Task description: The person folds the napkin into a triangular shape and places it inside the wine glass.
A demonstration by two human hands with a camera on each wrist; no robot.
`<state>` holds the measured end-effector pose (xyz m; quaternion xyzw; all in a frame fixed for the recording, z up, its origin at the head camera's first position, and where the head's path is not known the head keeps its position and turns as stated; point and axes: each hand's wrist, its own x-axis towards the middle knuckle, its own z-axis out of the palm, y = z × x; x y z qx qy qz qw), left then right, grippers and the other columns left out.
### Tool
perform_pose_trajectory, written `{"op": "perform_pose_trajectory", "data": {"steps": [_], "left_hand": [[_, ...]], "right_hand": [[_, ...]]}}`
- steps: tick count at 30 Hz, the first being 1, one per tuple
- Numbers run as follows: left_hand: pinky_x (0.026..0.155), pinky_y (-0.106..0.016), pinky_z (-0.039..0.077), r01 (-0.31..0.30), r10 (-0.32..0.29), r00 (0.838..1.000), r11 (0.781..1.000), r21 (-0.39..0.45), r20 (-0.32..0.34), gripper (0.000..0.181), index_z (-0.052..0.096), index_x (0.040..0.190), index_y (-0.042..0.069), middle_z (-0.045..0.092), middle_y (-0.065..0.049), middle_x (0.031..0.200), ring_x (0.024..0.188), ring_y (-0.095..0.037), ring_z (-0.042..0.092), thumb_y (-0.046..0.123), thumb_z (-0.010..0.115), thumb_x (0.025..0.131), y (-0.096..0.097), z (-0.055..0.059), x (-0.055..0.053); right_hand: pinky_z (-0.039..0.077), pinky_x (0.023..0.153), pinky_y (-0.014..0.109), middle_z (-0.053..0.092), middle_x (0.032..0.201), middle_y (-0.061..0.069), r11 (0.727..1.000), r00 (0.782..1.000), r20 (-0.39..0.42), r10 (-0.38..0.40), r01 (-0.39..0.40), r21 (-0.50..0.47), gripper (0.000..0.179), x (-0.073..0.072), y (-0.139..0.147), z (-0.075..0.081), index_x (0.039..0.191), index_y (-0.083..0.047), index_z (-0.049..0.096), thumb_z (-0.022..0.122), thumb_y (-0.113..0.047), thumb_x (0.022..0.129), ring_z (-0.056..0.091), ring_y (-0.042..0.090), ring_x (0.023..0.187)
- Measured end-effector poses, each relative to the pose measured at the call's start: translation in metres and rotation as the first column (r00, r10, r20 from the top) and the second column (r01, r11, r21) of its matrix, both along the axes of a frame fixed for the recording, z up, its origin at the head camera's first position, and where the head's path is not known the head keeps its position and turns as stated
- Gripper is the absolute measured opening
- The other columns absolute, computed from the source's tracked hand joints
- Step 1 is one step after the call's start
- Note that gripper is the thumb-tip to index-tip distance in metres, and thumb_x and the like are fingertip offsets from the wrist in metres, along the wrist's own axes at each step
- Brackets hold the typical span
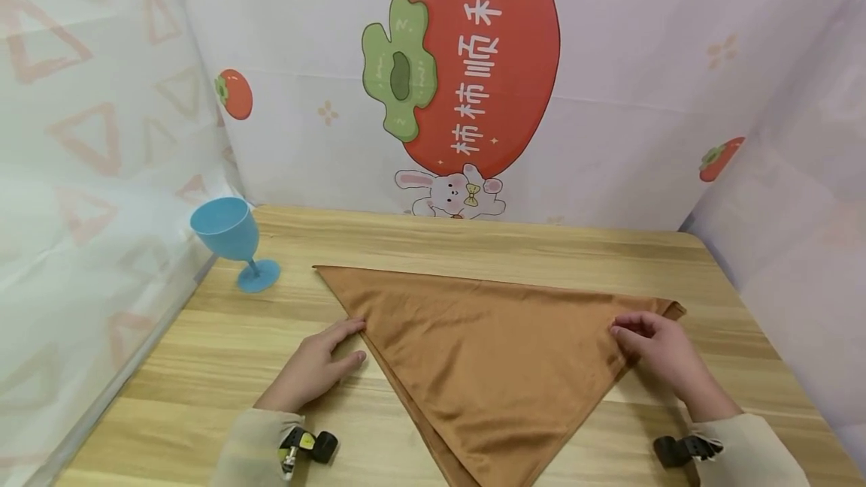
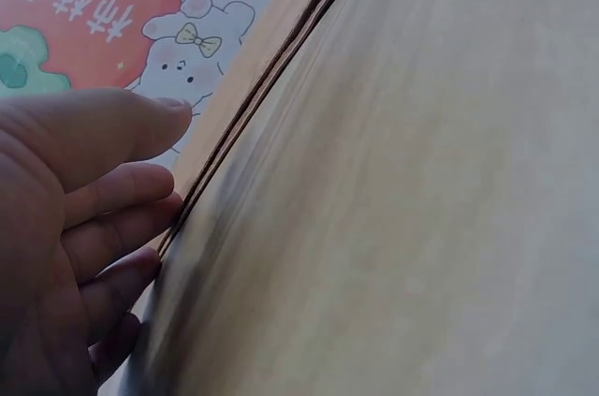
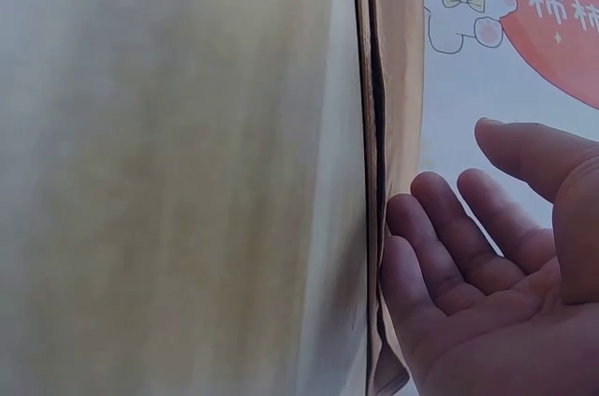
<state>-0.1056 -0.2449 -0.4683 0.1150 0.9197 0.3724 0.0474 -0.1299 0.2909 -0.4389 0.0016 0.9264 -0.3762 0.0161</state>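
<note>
A brown cloth napkin (image 1: pixel 494 359), folded into a triangle, lies on the wooden table with its long edge at the back and a point toward me. My left hand (image 1: pixel 318 363) rests beside its left edge, fingertips touching the cloth. In the left wrist view, the layered folded edge (image 2: pixel 271 82) runs past the fingers of that hand. At the right corner, my right hand (image 1: pixel 663 348) touches the cloth with loosely bent fingers. The right wrist view shows its fingers (image 3: pixel 459 246) apart from the thumb, against the cloth's edge, gripping nothing.
A blue goblet (image 1: pixel 230 231) stands at the table's back left. The wooden table (image 1: pixel 169 367) meets a printed backdrop (image 1: pixel 609 134) with a large persimmon and a rabbit. White sheets hang along both sides.
</note>
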Motion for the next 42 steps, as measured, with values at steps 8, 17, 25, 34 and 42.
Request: {"op": "perform_pose_trajectory", "data": {"steps": [8, 17, 25, 34, 42], "left_hand": [[0.113, -0.057, 0.031, -0.005, 0.006, 0.999, 0.999, 0.037, -0.037, 0.052, 0.054, 0.145, 0.015, 0.047, -0.009, 0.152, 0.143, -0.037, 0.038, 0.033, 0.067, 0.098, 0.0, -0.008, -0.018], [0.112, -0.057, 0.031, -0.01, 0.011, 1.0, 0.996, 0.089, -0.013, 0.051, 0.055, 0.144, 0.012, 0.051, -0.011, 0.149, 0.141, -0.037, 0.04, 0.033, 0.066, 0.099, 0.002, -0.017, -0.038], [0.112, -0.058, 0.031, 0.017, -0.014, 0.998, 0.998, 0.063, -0.054, 0.048, 0.057, 0.141, 0.008, 0.054, -0.014, 0.145, 0.139, -0.04, 0.042, 0.028, 0.066, 0.099, 0.001, -0.014, -0.055], [0.111, -0.059, 0.031, -0.01, 0.01, 1.0, 0.999, 0.041, -0.021, 0.047, 0.057, 0.141, 0.009, 0.053, -0.014, 0.146, 0.139, -0.042, 0.04, 0.028, 0.065, 0.1, -0.003, -0.007, -0.075], [0.098, -0.051, 0.043, -0.013, 0.014, 1.0, 0.999, 0.033, -0.015, 0.047, 0.056, 0.143, 0.008, 0.058, -0.015, 0.141, 0.122, -0.034, 0.055, 0.029, 0.062, 0.101, -0.001, -0.002, -0.09]], "right_hand": [[0.047, 0.074, 0.019, 0.07, 0.115, 0.017, 1.0, 1.0, -0.011, 0.002, -0.002, 0.027, 0.038, -0.012, 0.004, -0.001, 0.118, 0.0, 0.069, 0.066, -0.032, 0.098, 0.06, 0.01, 0.096], [0.048, 0.075, 0.028, 0.069, 0.113, 0.017, 0.999, 1.0, 0.0, 0.022, -0.022, 0.048, 0.037, -0.031, 0.008, -0.004, 0.117, 0.001, 0.068, 0.065, -0.031, 0.099, 0.06, 0.023, 0.099], [0.048, 0.069, 0.027, 0.067, 0.113, 0.019, 1.0, 1.0, 0.01, 0.003, -0.003, 0.009, 0.037, -0.044, 0.006, -0.003, 0.118, 0.003, 0.067, 0.066, -0.029, 0.098, 0.058, 0.021, 0.093], [0.047, 0.079, 0.033, 0.066, 0.118, 0.021, 1.0, 1.0, 0.013, 0.01, -0.01, 0.009, 0.038, -0.057, 0.002, -0.003, 0.12, 0.002, 0.066, 0.065, -0.029, 0.099, 0.059, 0.03, 0.103], [0.047, 0.08, 0.034, 0.068, 0.113, 0.02, 1.0, 0.999, -0.038, 0.001, 0.0, 0.008, 0.033, -0.076, 0.001, -0.003, 0.116, 0.002, 0.068, 0.066, -0.025, 0.098, 0.059, 0.029, 0.101]]}}
